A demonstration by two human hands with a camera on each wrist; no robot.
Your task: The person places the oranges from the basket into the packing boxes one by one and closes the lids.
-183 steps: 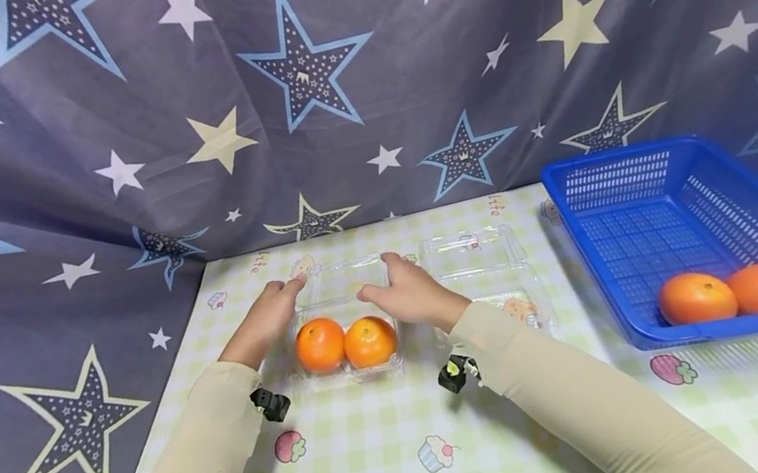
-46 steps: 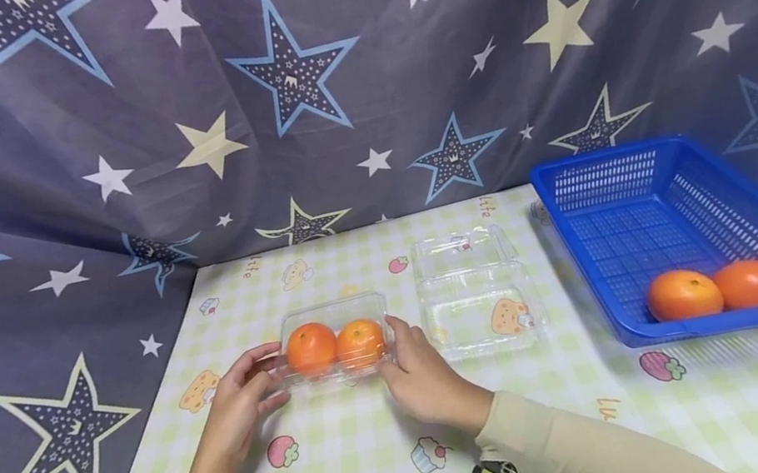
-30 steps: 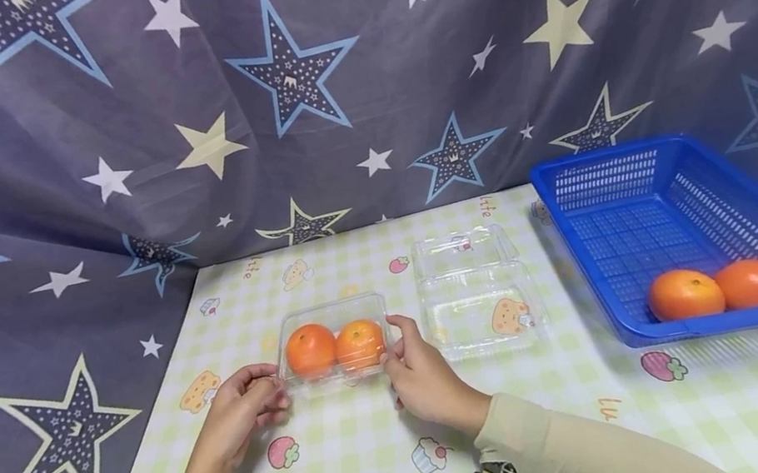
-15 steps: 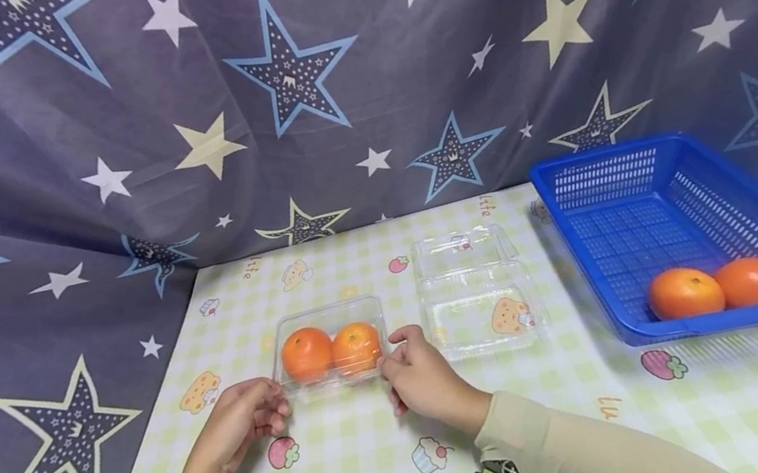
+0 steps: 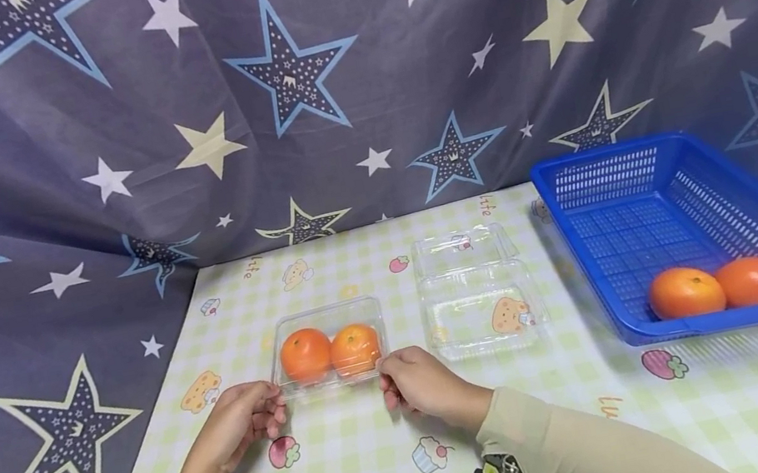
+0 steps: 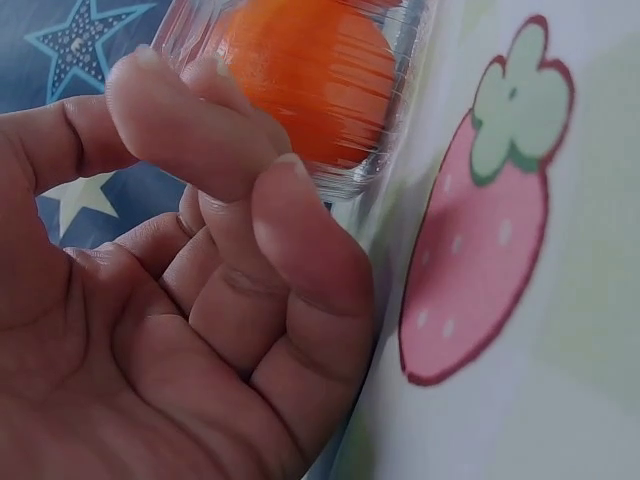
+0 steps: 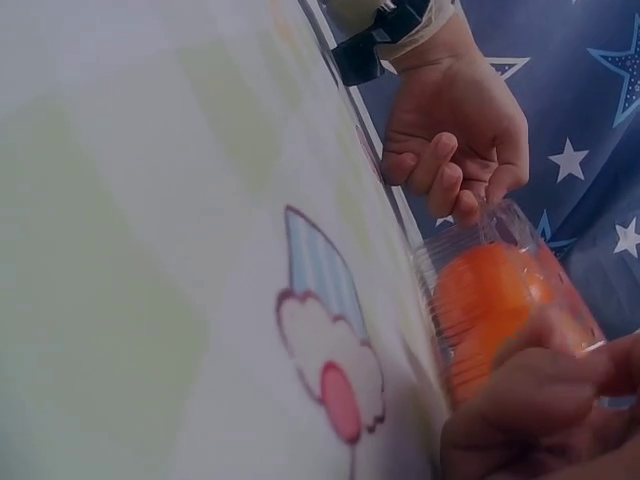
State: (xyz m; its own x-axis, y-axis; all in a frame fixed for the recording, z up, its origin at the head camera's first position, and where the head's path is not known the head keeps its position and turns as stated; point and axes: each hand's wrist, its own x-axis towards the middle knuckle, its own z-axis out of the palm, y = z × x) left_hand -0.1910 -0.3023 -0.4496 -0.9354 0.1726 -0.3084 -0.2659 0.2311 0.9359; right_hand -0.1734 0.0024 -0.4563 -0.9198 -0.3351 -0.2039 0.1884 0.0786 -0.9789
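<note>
A clear plastic clamshell box (image 5: 322,311) sits on the table with its lid down. Inside it, side by side, are two orange fruits (image 5: 306,356). My left hand (image 5: 233,423) pinches the box's near left corner between thumb and curled fingers. At the near right corner my right hand (image 5: 428,384) pinches the rim the same way. In the left wrist view the fingertips of the left hand (image 6: 210,240) meet the box's edge, one fruit (image 6: 310,80) behind the plastic. The right wrist view shows both hands at the box, the right hand (image 7: 545,410) partly cut off.
To the right, a second clear clamshell box (image 5: 479,308) lies open with nothing in it. A blue plastic basket (image 5: 586,268) stands further right, two more orange fruits (image 5: 686,292) near its front wall. A star-patterned cloth (image 5: 335,160) hangs behind the checked tablecloth (image 5: 365,459).
The lid of the left box, folded back 6.1 s ago, is now down over the fruits. Both hands came forward to the near corners; the right hand's index finger slid down from the side and curled.
</note>
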